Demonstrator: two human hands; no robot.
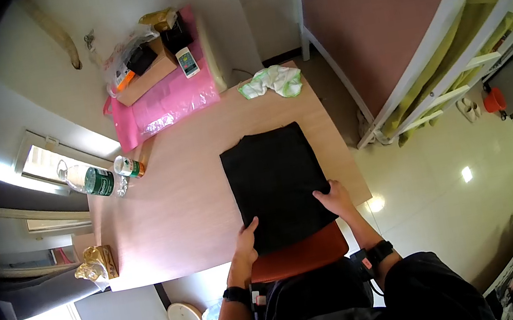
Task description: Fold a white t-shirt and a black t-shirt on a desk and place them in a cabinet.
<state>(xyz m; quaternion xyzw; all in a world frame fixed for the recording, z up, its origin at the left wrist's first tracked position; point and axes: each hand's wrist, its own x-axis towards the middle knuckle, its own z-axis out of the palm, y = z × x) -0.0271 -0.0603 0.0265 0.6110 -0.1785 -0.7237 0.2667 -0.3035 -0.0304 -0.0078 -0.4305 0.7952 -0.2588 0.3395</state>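
A black folded cloth (277, 180) lies flat at the near edge of the wooden table (174, 218), its front part reaching out over the edge. My left hand (247, 240) grips its near left side, thumb on top and the other fingers hidden at the fabric's edge. On the opposite side, my right hand (335, 200) holds the near right edge the same way, with its thumb pressed on the cloth. Below the cloth shows a reddish-brown chair seat (299, 254).
A crumpled white-green cloth (272, 82) lies at the table's far edge. Pink plastic packaging (175, 102) carries a cardboard box (147, 76). On the left are a large bottle (99, 180), a jar (129, 166) and a golden tissue box (99, 263). A bunk bed frame (441, 85) stands right.
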